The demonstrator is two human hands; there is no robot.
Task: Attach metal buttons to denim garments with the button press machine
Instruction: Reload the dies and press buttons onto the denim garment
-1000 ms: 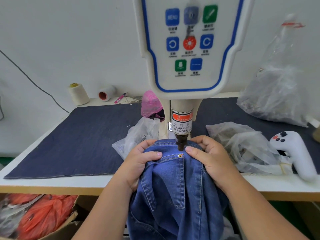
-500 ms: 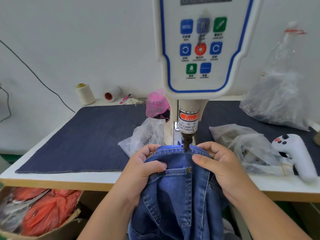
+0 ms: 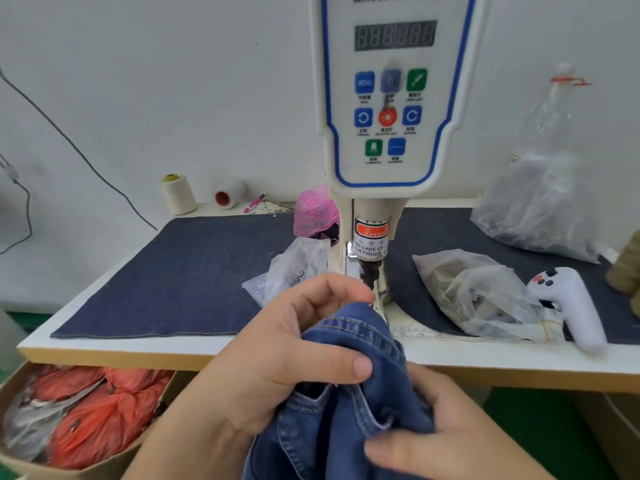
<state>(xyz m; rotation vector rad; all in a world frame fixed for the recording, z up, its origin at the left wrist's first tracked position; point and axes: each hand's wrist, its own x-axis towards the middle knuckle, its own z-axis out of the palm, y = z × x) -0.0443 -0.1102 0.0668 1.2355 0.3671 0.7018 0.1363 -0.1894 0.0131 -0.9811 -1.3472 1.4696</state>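
left hand (image 3: 277, 362): grips bunched blue denim garment (image 3: 349, 403), thumb on top | right hand (image 3: 446, 434): fingers curled, clutching garment | white button press machine (image 3: 388, 133): behind garment

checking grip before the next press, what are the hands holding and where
Both hold the denim garment: left hand pinches its stitched top edge, right hand grips bunched fabric lower down.
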